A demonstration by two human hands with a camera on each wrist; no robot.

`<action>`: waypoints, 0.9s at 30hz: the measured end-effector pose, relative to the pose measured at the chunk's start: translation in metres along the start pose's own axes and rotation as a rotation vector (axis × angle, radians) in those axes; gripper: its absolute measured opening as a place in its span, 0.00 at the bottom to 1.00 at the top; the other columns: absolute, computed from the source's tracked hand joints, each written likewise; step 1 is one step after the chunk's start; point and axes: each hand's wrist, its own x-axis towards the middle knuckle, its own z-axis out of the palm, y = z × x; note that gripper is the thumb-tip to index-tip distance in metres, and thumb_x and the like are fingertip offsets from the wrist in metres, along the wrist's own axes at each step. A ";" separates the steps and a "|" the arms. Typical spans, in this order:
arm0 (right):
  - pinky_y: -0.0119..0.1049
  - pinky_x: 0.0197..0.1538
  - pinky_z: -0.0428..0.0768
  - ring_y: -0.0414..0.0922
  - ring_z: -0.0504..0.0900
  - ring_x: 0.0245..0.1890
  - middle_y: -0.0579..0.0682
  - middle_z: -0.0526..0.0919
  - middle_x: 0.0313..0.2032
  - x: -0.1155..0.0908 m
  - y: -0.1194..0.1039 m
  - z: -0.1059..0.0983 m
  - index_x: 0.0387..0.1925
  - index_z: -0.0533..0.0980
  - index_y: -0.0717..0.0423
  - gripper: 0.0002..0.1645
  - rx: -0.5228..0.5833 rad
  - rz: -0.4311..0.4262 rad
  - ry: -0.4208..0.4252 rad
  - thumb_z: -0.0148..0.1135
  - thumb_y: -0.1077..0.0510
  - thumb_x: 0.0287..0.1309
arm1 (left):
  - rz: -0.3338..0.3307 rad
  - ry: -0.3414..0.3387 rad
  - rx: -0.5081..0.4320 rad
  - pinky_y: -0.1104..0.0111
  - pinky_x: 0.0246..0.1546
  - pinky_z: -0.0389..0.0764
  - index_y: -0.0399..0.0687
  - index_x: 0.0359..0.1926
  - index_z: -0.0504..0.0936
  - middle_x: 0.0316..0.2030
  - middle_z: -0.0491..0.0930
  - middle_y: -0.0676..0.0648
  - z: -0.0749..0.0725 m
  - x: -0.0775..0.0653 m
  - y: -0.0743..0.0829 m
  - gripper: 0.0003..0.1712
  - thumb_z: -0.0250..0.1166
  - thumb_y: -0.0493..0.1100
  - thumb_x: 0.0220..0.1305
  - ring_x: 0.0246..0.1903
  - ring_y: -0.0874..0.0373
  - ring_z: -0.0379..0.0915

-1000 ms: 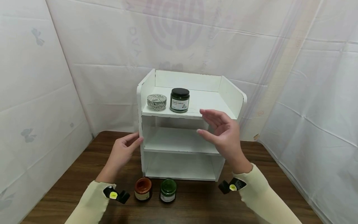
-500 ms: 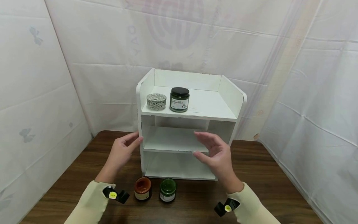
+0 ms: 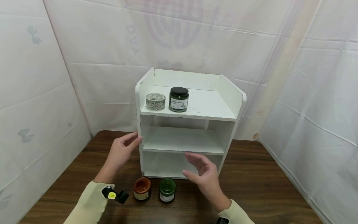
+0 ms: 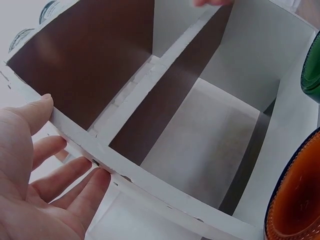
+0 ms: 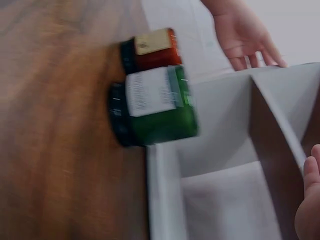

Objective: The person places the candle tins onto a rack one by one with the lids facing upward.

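My left hand [image 3: 120, 154] touches the left side panel of a white shelf unit [image 3: 183, 151], thumb at its front edge and fingers along the outer face. Slightly curved and holding nothing, my right hand [image 3: 205, 175] is before the lowest compartment, fingers apart from the thumb. To its left a green glass candle jar [image 3: 167, 188] stands upside down on its dark lid, beside an amber candle jar [image 3: 142, 189], also lid down. On the top shelf are a leaf-patterned round tin [image 3: 155, 101] and a dark green candle jar [image 3: 179, 99] with a black lid, upright.
The shelf unit stands on a dark wooden table [image 3: 260, 183]. A white printed sheet [image 3: 112, 87] hangs behind and at both sides. Raised walls edge the top shelf at left, back and right.
My right hand has come down and leftward from the top shelf's front edge to the lowest compartment, near the green jar. My left hand stays at the side panel.
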 end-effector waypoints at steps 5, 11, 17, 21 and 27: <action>0.40 0.65 0.78 0.51 0.81 0.62 0.69 0.79 0.60 -0.013 0.012 0.006 0.59 0.75 0.69 0.30 0.010 0.150 0.042 0.73 0.72 0.54 | -0.010 -0.002 0.003 0.84 0.49 0.75 0.45 0.70 0.75 0.67 0.77 0.42 0.000 -0.001 0.001 0.35 0.63 0.60 0.72 0.63 0.51 0.73; 0.43 0.66 0.78 0.50 0.81 0.62 0.62 0.81 0.60 -0.021 0.023 0.012 0.59 0.76 0.68 0.32 0.031 0.286 0.068 0.76 0.69 0.53 | -0.014 -0.003 0.005 0.84 0.49 0.75 0.46 0.70 0.75 0.67 0.77 0.43 0.000 -0.001 0.002 0.35 0.63 0.61 0.72 0.61 0.58 0.75; 0.42 0.67 0.76 0.47 0.80 0.63 0.63 0.80 0.62 -0.027 0.029 0.018 0.60 0.76 0.65 0.32 0.038 0.395 0.059 0.77 0.66 0.53 | -0.016 -0.011 -0.008 0.84 0.49 0.75 0.47 0.71 0.75 0.67 0.77 0.43 -0.001 -0.002 0.002 0.34 0.63 0.60 0.72 0.63 0.53 0.73; 0.40 0.68 0.75 0.54 0.77 0.67 0.68 0.76 0.65 -0.030 0.033 0.020 0.61 0.76 0.64 0.33 0.056 0.458 0.040 0.78 0.65 0.52 | -0.016 -0.016 -0.019 0.84 0.49 0.75 0.47 0.71 0.74 0.68 0.76 0.43 -0.001 -0.001 0.003 0.35 0.63 0.61 0.72 0.65 0.49 0.72; 0.40 0.69 0.74 0.60 0.71 0.70 0.68 0.72 0.68 -0.034 0.037 0.024 0.63 0.74 0.65 0.37 0.091 0.530 -0.004 0.79 0.65 0.51 | -0.025 -0.023 -0.014 0.84 0.50 0.74 0.48 0.72 0.74 0.68 0.76 0.43 -0.001 -0.002 0.003 0.36 0.62 0.62 0.72 0.66 0.49 0.72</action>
